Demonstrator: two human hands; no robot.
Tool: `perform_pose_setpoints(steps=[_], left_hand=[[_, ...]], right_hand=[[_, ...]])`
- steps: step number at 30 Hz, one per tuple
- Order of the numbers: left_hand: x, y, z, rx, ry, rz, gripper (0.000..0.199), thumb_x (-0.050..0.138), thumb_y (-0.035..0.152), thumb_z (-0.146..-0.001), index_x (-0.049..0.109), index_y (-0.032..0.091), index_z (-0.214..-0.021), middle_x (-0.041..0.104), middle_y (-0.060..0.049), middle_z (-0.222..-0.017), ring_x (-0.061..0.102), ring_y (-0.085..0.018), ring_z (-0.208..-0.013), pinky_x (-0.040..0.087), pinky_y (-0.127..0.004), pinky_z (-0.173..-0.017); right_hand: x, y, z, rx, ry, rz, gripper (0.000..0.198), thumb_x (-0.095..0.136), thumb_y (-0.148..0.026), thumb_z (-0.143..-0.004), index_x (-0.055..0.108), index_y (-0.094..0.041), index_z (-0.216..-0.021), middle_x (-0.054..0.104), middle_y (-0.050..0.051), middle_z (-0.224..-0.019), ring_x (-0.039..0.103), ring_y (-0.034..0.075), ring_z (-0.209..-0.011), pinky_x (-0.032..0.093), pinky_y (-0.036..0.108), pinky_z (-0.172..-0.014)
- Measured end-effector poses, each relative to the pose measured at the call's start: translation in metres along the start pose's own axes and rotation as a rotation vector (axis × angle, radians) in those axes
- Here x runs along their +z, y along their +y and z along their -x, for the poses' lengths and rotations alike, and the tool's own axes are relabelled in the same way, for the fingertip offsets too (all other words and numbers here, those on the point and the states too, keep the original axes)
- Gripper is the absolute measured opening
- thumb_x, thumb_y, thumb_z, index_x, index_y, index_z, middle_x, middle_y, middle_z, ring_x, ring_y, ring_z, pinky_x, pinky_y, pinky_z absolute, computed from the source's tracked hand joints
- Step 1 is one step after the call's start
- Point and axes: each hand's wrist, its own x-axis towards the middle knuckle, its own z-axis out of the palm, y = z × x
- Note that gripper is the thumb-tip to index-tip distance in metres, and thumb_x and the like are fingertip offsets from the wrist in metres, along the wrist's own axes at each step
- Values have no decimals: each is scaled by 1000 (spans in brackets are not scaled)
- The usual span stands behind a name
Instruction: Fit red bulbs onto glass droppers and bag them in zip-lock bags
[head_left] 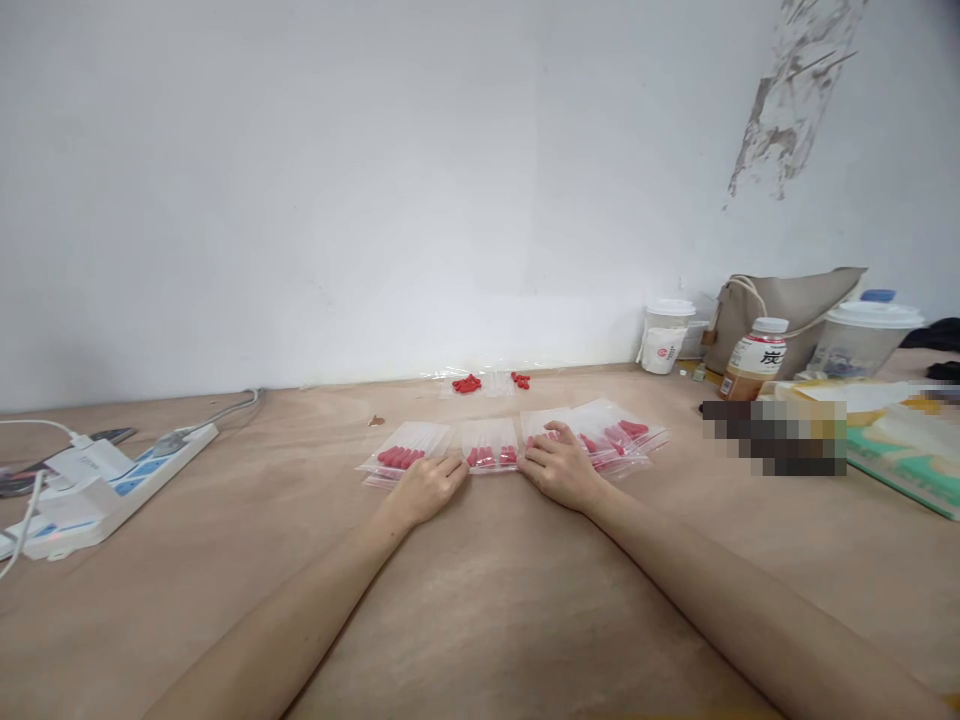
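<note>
A small clear plastic bag (489,434) with several red capsule-like pieces in its lower part lies between my hands. My left hand (431,486) has its fingers closed together at the bag's near left corner. At the near right corner, the fingers of my right hand (561,470) are bent and pinched on the same bag, one finger a little raised. Left of it is a stack of similar bags (411,440) with red pieces. More such bags (619,428) overlap in a pile on the right, partly covered by my right hand.
Loose red pieces (466,384) lie on clear plastic near the wall. On the left is a white power strip (150,480) with plugs and cables. To the right stand a paper cup (664,340), a drink bottle (754,362), a grey bag (802,300) and a lidded tub (862,340).
</note>
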Motion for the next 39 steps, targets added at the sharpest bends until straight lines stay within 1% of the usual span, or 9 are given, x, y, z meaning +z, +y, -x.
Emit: perform_pose_setpoints(steps=[5,10,12,15,18,24,29,32,39], left_hand=[[-1,1,-2,11,9,-10,28,31,13,-90,56,15,-79,58,-5,-72,57,-14,-64,48,-26,-59],[-4,1,-3,-1,38,-4,31,31,14,-89,56,15,-71,57,-5,-66,57,-15,-62,47,-26,-58],[-4,2,-5,-26,60,1,28,33,17,-90,58,15,-77,59,-6,-70,58,-16,-66,48,-28,-62],[-4,6,-10,-46,99,24,21,38,23,-89,57,16,-97,62,-8,-87,58,-18,-80,47,-32,-72],[-1,11,-16,-8,126,62,19,42,22,-88,56,18,-100,62,-8,-95,57,-18,-87,47,-33,-76],[3,13,-20,78,144,63,19,39,13,-88,58,16,-90,64,-8,-89,58,-17,-82,47,-32,-72],[4,12,-19,151,140,23,21,39,12,-88,59,15,-83,64,-6,-83,58,-16,-77,47,-32,-70],[4,11,-18,189,144,-9,22,39,13,-88,58,16,-80,64,-5,-82,59,-15,-75,47,-31,-70],[-2,8,-14,234,203,-77,20,38,7,-87,57,13,-90,65,-9,-88,61,-17,-79,50,-31,-71]], right_hand=[[1,-2,-3,-23,-15,61,30,37,-9,-84,57,-18,-62,57,0,-59,44,11,-64,21,37,-89],[2,-1,-2,-16,-13,63,30,36,-7,-84,55,-17,-63,57,0,-61,45,10,-64,21,36,-89],[2,-2,-2,0,-12,52,30,36,-6,-83,55,-17,-64,56,0,-61,45,10,-64,20,37,-90],[1,-7,-4,21,-9,18,28,36,-8,-83,55,-17,-65,56,0,-62,46,11,-65,20,37,-91],[1,-16,-9,33,13,-21,25,38,-10,-83,55,-17,-66,56,1,-63,46,12,-66,21,37,-89],[-2,-28,-17,27,55,-27,25,39,-14,-84,55,-16,-65,56,1,-64,44,12,-68,23,37,-87],[-3,-29,-18,-56,93,26,24,39,-12,-85,60,-18,-73,57,0,-67,45,12,-71,23,38,-87],[-4,-29,-17,-103,96,38,26,39,-11,-85,60,-18,-71,57,0,-67,45,12,-73,22,38,-88],[-6,-25,-14,-42,86,9,27,37,-10,-85,60,-19,-75,58,-1,-68,46,11,-72,20,37,-89]])
